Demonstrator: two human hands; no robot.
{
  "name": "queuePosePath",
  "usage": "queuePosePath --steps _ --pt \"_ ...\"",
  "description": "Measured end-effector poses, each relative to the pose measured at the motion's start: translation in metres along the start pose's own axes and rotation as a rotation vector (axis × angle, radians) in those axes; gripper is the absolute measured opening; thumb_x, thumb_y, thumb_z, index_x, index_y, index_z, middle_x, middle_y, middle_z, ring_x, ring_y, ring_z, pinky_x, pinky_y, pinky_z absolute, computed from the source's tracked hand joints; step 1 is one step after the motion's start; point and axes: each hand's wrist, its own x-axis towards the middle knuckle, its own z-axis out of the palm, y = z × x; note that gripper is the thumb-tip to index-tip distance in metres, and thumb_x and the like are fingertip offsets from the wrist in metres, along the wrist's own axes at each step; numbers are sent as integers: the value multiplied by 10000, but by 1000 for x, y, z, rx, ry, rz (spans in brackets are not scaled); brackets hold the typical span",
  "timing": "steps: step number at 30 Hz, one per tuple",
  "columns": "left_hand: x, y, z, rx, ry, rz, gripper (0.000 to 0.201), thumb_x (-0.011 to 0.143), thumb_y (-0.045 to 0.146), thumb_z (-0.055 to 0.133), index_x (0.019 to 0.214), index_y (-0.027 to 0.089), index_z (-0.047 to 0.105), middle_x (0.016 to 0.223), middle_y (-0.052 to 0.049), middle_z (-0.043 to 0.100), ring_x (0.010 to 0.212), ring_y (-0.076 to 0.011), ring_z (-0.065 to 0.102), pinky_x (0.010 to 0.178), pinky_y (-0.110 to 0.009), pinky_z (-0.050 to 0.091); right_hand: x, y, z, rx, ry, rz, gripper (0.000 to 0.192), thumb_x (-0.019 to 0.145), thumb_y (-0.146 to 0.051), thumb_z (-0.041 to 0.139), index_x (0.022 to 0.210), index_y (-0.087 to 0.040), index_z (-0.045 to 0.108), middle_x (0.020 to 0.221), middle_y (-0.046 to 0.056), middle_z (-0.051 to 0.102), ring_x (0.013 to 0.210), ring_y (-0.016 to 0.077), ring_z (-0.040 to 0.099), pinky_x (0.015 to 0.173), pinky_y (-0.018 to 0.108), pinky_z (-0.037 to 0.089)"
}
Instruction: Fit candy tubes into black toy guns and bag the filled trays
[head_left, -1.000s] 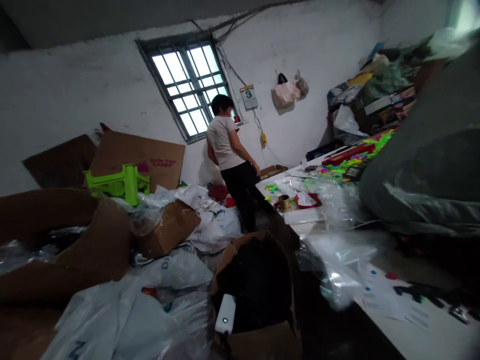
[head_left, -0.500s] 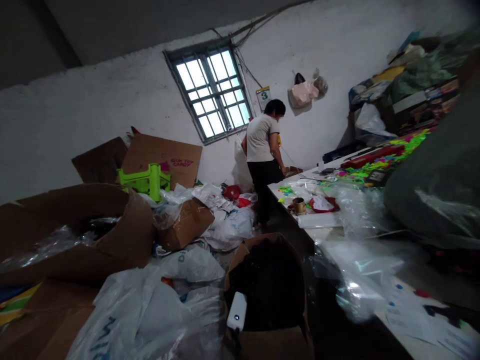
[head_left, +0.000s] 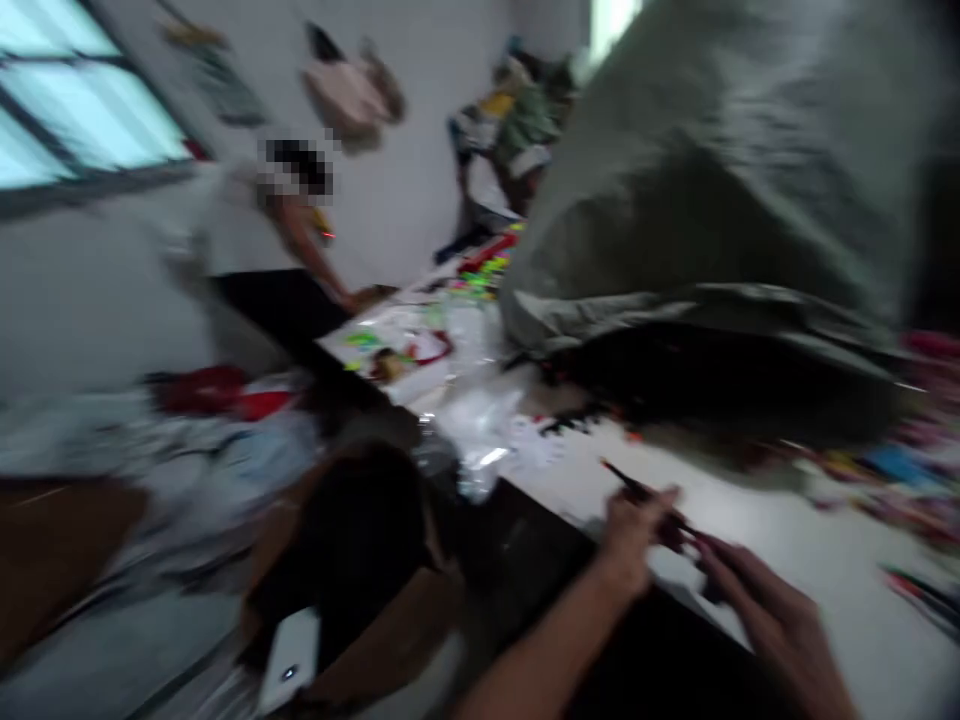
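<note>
The picture is strongly blurred by motion. My left hand [head_left: 634, 525] and my right hand [head_left: 757, 600] meet over the near edge of the white table [head_left: 795, 540]. Between them is a thin dark stick-like thing [head_left: 637, 490] with a reddish tip; my left hand's fingers are closed on it and my right hand touches its other end. What the thing is I cannot tell. A big grey-green plastic sack [head_left: 720, 210] lies on the table right behind my hands.
A person in a white top [head_left: 262, 220] stands at the table's far end. Clear plastic bags [head_left: 480, 430] and colourful small items [head_left: 487, 270] lie on the table. An open cardboard box [head_left: 352, 570] with a white device [head_left: 289, 670] stands at its left.
The camera has swung right and down toward the table. Both my hands have come into view, holding the thin dark thing. The other person still stands at the table's far end.
</note>
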Motion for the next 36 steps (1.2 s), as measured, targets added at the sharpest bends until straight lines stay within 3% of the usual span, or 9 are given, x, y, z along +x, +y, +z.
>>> queuePosePath --steps 3,5,11,22,30,36 --pt "0 -31 28 9 -145 -28 319 711 405 691 711 110 569 619 -17 598 455 -103 530 450 -241 433 2 12 -24 28 26 128 328 795 -483 606 930 -192 674 810 33 663 671 182 612 635 296 522" --pt "5 -34 31 17 -191 -24 347 661 429 719 661 126 550 597 -18 614 439 -108 538 441 -239 430 7 17 -28 97 21 142 329 819 -463 580 958 -178 669 849 48 666 719 194 614 677 313 514" --pt "8 -34 33 126 -200 48 333 679 420 711 679 131 547 629 -19 631 475 -106 559 462 -224 443 9 21 -34 105 -10 27 255 849 -391 567 973 -196 674 841 42 630 785 183 576 720 305 462" --pt "12 -40 44 190 -172 52 356 656 446 719 659 123 566 604 -21 624 450 -99 542 442 -219 424 11 21 -43 128 -2 45 291 867 -405 533 1027 -211 679 723 8 579 668 149 547 637 268 453" --pt "12 -42 42 181 -211 47 350 665 448 712 638 121 590 589 -27 628 471 -108 554 444 -221 423 10 24 -43 102 -47 23 293 883 -389 515 1055 -218 680 751 25 585 715 165 561 671 285 464" --pt "13 -44 42 156 -155 81 366 646 458 720 610 130 562 549 -12 605 445 -108 541 419 -220 414 10 27 -41 73 -59 -34 272 889 -364 512 1072 -247 677 770 20 593 672 150 558 641 280 459"
